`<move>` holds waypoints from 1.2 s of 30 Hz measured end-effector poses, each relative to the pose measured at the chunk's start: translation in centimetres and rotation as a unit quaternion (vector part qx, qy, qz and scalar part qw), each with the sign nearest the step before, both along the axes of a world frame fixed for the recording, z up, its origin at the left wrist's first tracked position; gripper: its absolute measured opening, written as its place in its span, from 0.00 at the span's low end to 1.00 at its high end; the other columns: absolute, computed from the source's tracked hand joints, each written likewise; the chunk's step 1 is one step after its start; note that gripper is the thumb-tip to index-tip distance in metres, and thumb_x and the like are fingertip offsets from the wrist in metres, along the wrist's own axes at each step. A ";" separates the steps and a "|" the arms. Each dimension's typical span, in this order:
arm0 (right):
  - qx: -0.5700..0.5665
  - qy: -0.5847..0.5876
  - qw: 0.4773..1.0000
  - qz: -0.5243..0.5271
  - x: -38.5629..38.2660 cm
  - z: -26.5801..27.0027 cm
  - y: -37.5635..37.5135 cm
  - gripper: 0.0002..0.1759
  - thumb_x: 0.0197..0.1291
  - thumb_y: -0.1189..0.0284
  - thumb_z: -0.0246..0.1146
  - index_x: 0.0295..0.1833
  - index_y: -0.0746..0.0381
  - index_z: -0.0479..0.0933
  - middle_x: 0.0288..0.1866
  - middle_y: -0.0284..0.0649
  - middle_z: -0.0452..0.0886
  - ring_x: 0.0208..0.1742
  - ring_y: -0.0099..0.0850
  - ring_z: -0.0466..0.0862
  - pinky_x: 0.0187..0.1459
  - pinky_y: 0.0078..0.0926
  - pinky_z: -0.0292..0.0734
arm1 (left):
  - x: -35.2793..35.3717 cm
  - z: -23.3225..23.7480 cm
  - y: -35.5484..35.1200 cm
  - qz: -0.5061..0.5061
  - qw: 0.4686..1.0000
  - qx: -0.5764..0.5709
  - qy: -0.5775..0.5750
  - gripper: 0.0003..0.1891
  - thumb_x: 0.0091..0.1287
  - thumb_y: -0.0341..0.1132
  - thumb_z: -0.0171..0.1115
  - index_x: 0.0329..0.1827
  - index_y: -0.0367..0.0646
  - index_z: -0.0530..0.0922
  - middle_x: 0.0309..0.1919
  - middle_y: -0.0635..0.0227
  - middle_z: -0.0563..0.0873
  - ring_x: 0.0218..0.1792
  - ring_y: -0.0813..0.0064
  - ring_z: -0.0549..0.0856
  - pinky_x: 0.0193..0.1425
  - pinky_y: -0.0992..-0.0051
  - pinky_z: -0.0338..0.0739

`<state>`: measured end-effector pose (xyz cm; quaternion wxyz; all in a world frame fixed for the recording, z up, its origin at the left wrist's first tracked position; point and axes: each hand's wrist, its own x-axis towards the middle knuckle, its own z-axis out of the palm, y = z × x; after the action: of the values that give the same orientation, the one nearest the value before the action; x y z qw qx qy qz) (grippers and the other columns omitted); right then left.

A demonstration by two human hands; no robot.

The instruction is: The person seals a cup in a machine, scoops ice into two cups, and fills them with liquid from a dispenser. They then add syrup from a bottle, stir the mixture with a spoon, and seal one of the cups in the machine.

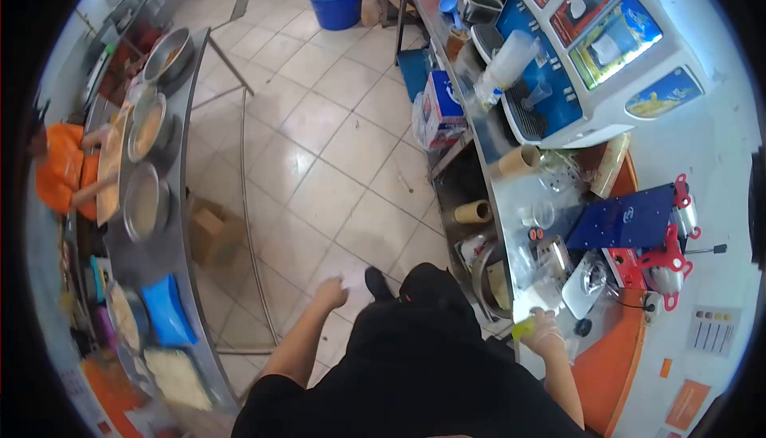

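My left hand hangs over the tiled floor, away from both tables. Its fingers look loosely curled, and I see nothing in them. At the near end of the right-hand counter, my right hand wears a thin clear glove. Its fingers are closed on a small yellow-green thing, whose kind I cannot make out. White sheet-like material lies just beyond that hand. Close by are a white kitchen scale with a shiny top and a small dark round lid.
Along the right counter stand cardboard tubes, a blue panel and a drink dispenser. On the left table are metal bowls and a blue packet. A person in orange works behind it. A blue tub stands on the floor.
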<state>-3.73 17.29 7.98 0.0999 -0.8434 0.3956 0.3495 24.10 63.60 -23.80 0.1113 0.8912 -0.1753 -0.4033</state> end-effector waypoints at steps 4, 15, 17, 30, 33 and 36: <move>-0.011 -0.221 0.974 0.040 13.6 -3.8 2.3 0.38 0.52 0.65 0.74 0.70 0.51 0.71 0.64 0.59 0.75 0.60 0.60 0.82 0.60 0.54 0.81 | 14.2 9.9 -14.5 -0.127 0.959 -0.252 -0.032 0.31 0.66 0.49 0.70 0.70 0.43 0.78 0.63 0.46 0.83 0.64 0.43 0.82 0.70 0.53 0.77; 0.089 -0.477 0.860 0.162 58.6 -3.2 3.9 0.36 0.53 0.66 0.74 0.69 0.52 0.75 0.62 0.51 0.78 0.61 0.55 0.81 0.61 0.50 0.80 | 39.8 21.1 -27.7 -0.098 0.891 -0.443 -0.012 0.42 0.57 0.36 0.81 0.73 0.35 0.67 0.67 0.46 0.78 0.70 0.51 0.78 0.73 0.59 0.73; 0.099 -0.481 0.853 0.178 65.4 -2.4 3.9 0.36 0.54 0.65 0.74 0.70 0.54 0.74 0.64 0.52 0.78 0.62 0.56 0.80 0.62 0.50 0.80 | 45.4 20.5 -28.0 0.024 0.872 -0.490 0.009 0.35 0.60 0.33 0.80 0.68 0.36 0.70 0.61 0.49 0.80 0.63 0.57 0.83 0.65 0.61 0.77; 0.088 -0.473 0.875 -0.048 101.0 -7.3 -20.3 0.17 0.69 0.63 0.63 0.58 0.58 0.85 0.49 0.54 0.89 0.53 0.46 0.90 0.55 0.41 0.85 | 82.5 20.9 -34.4 0.048 0.846 -0.526 -0.077 0.40 0.54 0.35 0.86 0.68 0.35 0.70 0.58 0.55 0.82 0.60 0.60 0.84 0.66 0.63 0.78; -0.093 -0.418 0.900 -0.078 107.2 -12.3 -31.6 0.15 0.70 0.64 0.59 0.55 0.53 0.86 0.54 0.55 0.88 0.58 0.55 0.87 0.60 0.50 0.82 | 90.5 20.9 -38.3 0.026 0.848 -0.529 -0.027 0.41 0.56 0.32 0.85 0.68 0.36 0.67 0.58 0.58 0.80 0.62 0.65 0.82 0.67 0.65 0.78; -0.143 -0.260 0.951 -0.083 113.9 -11.5 -36.5 0.16 0.70 0.67 0.59 0.59 0.53 0.85 0.61 0.52 0.87 0.62 0.52 0.86 0.62 0.46 0.82 | 97.1 24.4 -43.9 -0.057 0.845 -0.524 -0.097 0.42 0.54 0.31 0.87 0.68 0.37 0.67 0.56 0.60 0.81 0.60 0.67 0.83 0.67 0.66 0.78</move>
<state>110.17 -19.25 -3.48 0.1065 -0.8748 0.4701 0.0482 121.24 19.74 0.56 0.5207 0.7235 -0.4207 -0.1689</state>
